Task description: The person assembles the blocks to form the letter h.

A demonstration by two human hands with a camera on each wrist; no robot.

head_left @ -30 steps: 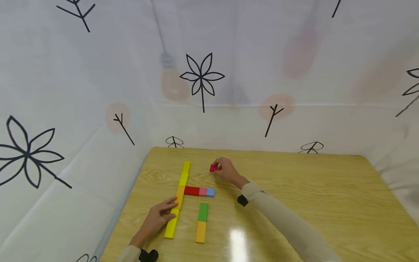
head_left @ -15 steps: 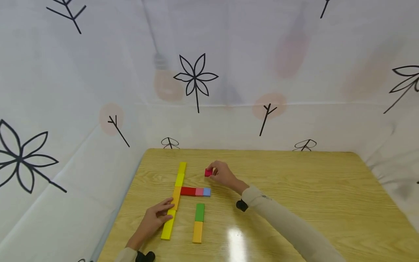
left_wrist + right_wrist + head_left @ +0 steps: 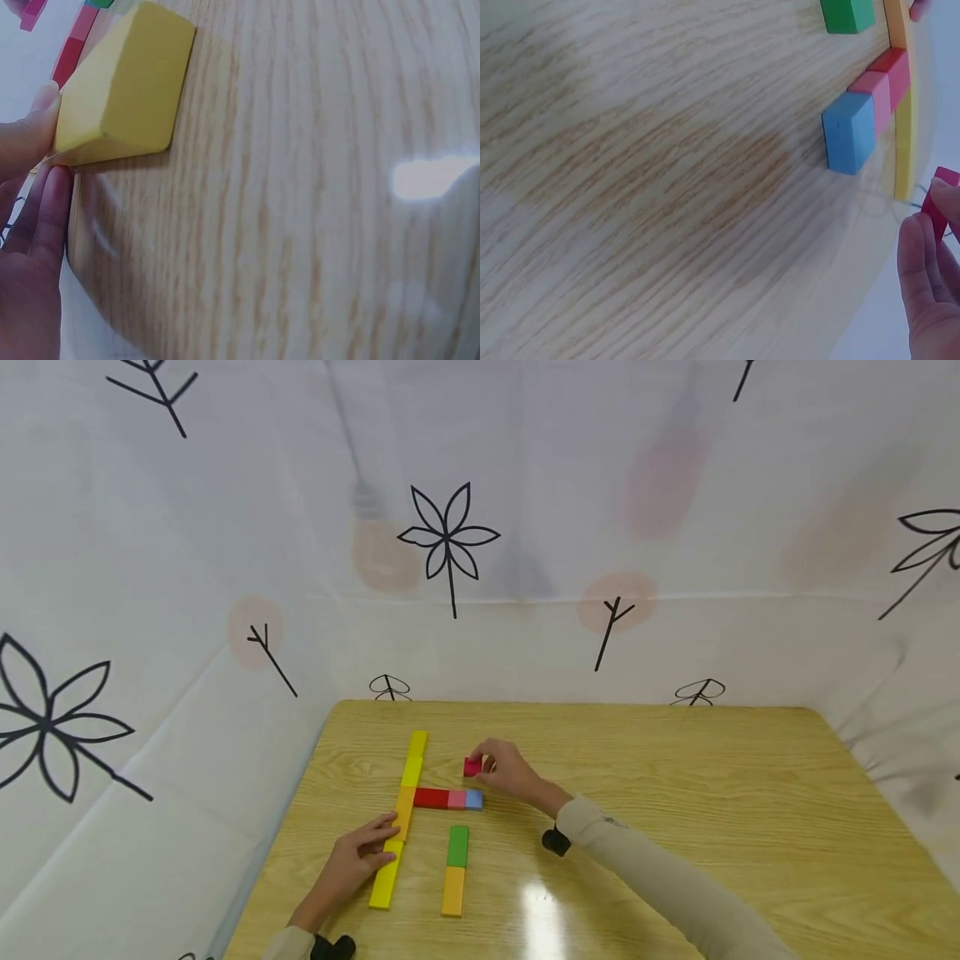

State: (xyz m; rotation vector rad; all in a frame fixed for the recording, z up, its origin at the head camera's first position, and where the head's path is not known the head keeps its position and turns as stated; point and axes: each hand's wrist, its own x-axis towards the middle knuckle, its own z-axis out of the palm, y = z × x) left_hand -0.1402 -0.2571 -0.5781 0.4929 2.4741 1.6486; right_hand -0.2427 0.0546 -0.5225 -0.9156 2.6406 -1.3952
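Note:
My right hand (image 3: 513,772) pinches a small crimson block (image 3: 471,767) between thumb and fingers, just behind the blue block (image 3: 474,799). That blue block ends a short row with a pink block (image 3: 457,799) and a red block (image 3: 431,797). The row juts right from a long line of yellow and orange blocks. Along the line's left side lies my left hand (image 3: 348,864), its fingertips at an orange block (image 3: 405,810) and its thumb on the nearest yellow block (image 3: 385,881). In the left wrist view, straight fingers (image 3: 52,214) show beside that yellow block.
Right of the line, a green block (image 3: 458,846) and an orange-yellow block (image 3: 453,892) lie end to end. All rest on a wooden table (image 3: 675,793). A white cloth (image 3: 540,652) with plant drawings hangs behind the table and along its left and right sides.
My right hand has come nearer and slightly left with the crimson block, towards the blue block. The left hand keeps its place on the line. The whole head view shifted slightly early on.

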